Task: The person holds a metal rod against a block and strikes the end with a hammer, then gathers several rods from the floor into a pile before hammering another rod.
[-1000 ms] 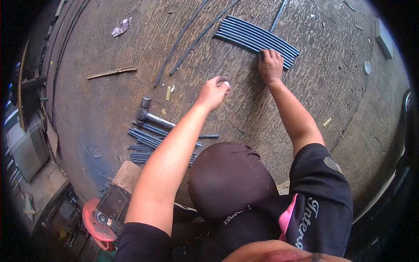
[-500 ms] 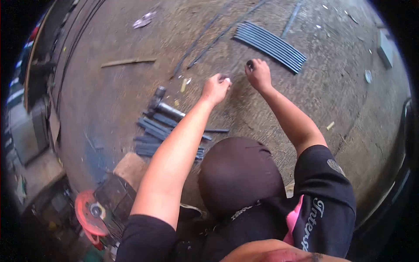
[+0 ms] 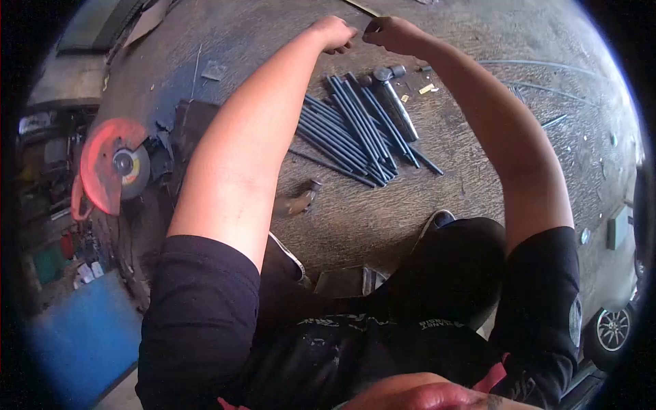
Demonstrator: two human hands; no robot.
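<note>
Both arms reach far forward over the ground. My left hand [image 3: 335, 34] is at the top, its fingers curled; whatever it may hold is hidden. Close to its right, my right hand [image 3: 391, 35] is closed with fingertips pinched together, and nothing can be made out between them. Just beyond it lies the end of a thin strip [image 3: 361, 7]. Below the hands a pile of dark metal rods [image 3: 355, 130] rests on the ground, partly covered by my left forearm. A hammer [image 3: 398, 106] lies along the rods' right side.
At left stands a cut-off saw with a red guard [image 3: 101, 166], above a blue panel [image 3: 85, 342]. Small yellowish scraps [image 3: 427, 89] lie right of the hammer. Long thin rods [image 3: 540, 64] stretch to the right. A car wheel [image 3: 613, 329] shows at lower right.
The view has swung left, bringing the saw, rod pile and hammer closer to the middle. My hands are now nearer each other and at the top edge. The ribbed bundle has left the view.
</note>
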